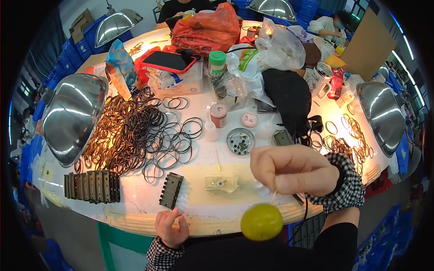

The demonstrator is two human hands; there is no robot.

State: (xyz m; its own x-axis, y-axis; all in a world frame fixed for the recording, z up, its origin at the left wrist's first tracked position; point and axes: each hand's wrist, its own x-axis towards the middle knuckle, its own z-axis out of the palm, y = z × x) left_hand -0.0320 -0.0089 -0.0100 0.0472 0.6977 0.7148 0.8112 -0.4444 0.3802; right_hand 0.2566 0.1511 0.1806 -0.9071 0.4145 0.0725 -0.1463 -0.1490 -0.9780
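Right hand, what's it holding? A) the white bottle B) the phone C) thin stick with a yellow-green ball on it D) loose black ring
C: the right hand pinches a thin stick that runs down to the yellow-green ball below it.

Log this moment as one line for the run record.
right hand: holds thin stick with yellow-green ball | left hand: at table edge, near dark slotted block | rubber rings: piled left

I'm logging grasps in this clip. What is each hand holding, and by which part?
The right hand pinches the thin stick of a round yellow-green ball hanging below it. The left hand rests at the table edge, holding nothing visible.
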